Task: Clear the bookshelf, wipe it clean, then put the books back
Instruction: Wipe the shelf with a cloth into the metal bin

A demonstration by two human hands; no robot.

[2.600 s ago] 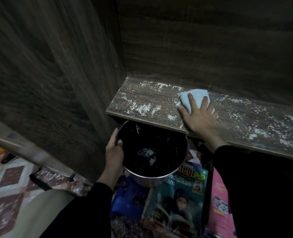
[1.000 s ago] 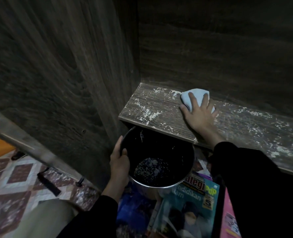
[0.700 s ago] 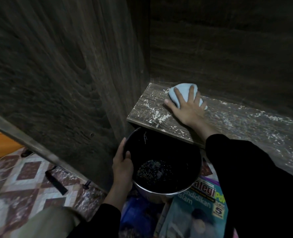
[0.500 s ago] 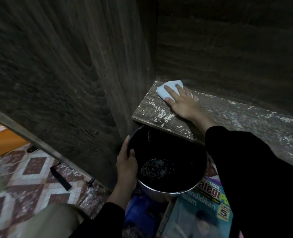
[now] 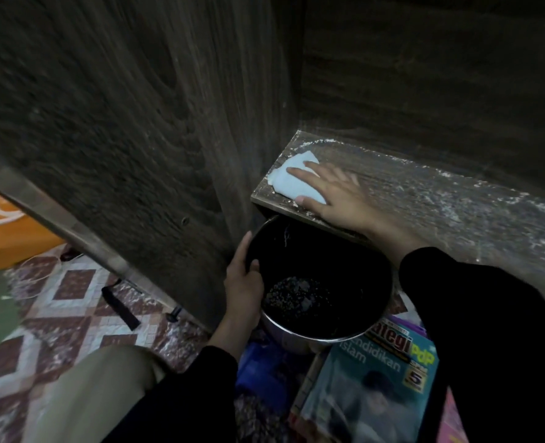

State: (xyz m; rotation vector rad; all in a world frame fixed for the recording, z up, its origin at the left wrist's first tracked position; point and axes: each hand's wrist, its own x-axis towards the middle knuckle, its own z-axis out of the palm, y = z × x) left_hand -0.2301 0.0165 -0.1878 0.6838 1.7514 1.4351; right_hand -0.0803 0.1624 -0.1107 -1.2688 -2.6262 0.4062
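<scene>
While your right hand (image 5: 335,196) lies flat, fingers straight and spread, it presses the pale blue folded cloth (image 5: 292,179) onto the worn dark wooden shelf board (image 5: 424,193). Nothing curls round the cloth; it is held by palm pressure only. Your left hand (image 5: 244,282) grips the rim of the round steel pot (image 5: 312,336), thumb inside the black interior and fingers down the outer wall.

Position: the cloth sits at the left end of the board, just beside the upright dark wooden side panel (image 5: 136,123); I cannot tell whether it touches. The pot mouth hangs just below the board's near edge, on the near side of the cloth. Speckled debris (image 5: 296,298) lies in the pot bottom.

Key relation: the board's long axis runs left to right. White crumbs (image 5: 456,212) lie along it to the right of your right hand, with a thin line at the far edge.

Judgement: the wiping step is in hand; the shelf is cleared but not clean. The next pull should go far to near, over the edge into the pot. The right hand is nearer the cloth; the left only needs to hold the pot under the drop line. Risk: crumbs missing the rim.

Outward: a teal paperback textbook (image 5: 370,388) and a pink book (image 5: 453,420) lie on the floor below the pot. Red and white patterned floor tiles (image 5: 72,298) are to the left.
</scene>
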